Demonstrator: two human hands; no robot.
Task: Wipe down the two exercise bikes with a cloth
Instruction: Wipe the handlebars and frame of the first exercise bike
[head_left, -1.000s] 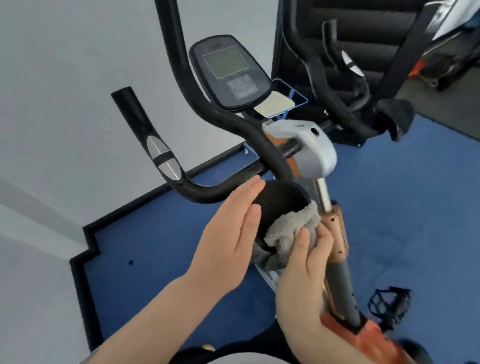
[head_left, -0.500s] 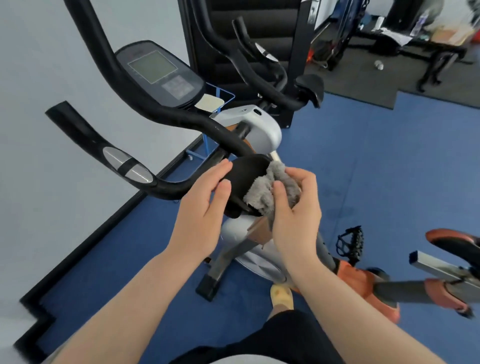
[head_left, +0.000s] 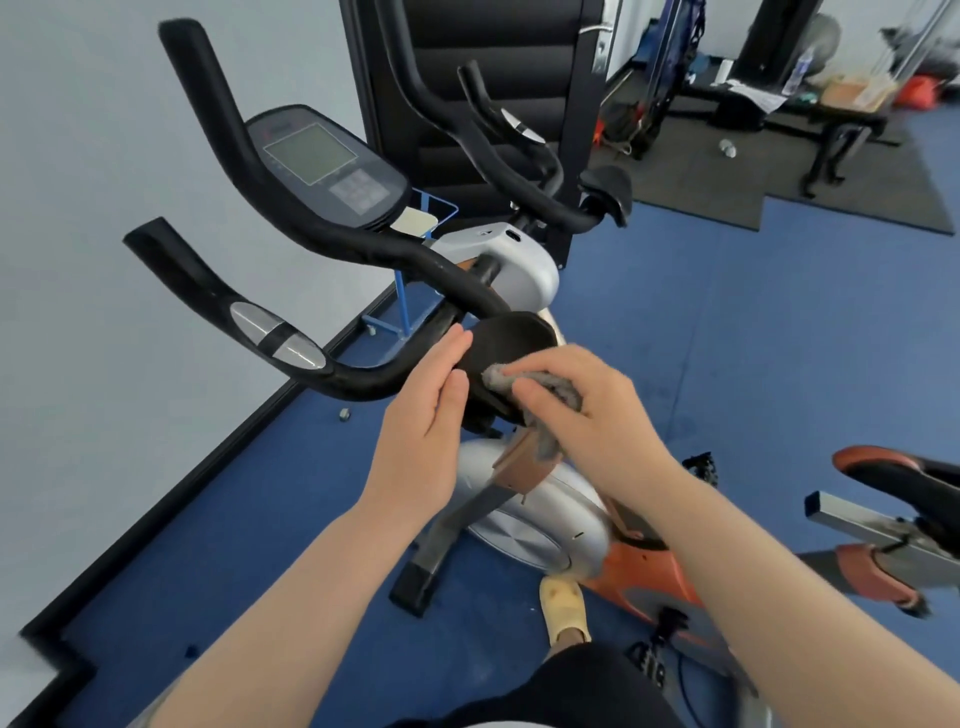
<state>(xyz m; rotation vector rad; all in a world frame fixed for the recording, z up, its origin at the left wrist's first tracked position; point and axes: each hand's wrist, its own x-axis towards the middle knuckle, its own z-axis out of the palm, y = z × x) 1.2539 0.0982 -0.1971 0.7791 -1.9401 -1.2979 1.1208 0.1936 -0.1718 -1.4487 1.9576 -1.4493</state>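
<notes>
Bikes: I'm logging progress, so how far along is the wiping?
Nothing shows as finished. In hand: the right hand presses the cloth on the near bike's black pad; the left hand steadies it. Left, as far as can be told: the console, handlebars and the second bike behind.

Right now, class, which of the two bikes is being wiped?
The near bike, silver and orange: the cloth presses its black pad. The far bike stands untouched.

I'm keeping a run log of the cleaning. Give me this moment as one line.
phase: wiping | right hand: presses grey cloth on black pad | left hand: steadies pad edge
</notes>
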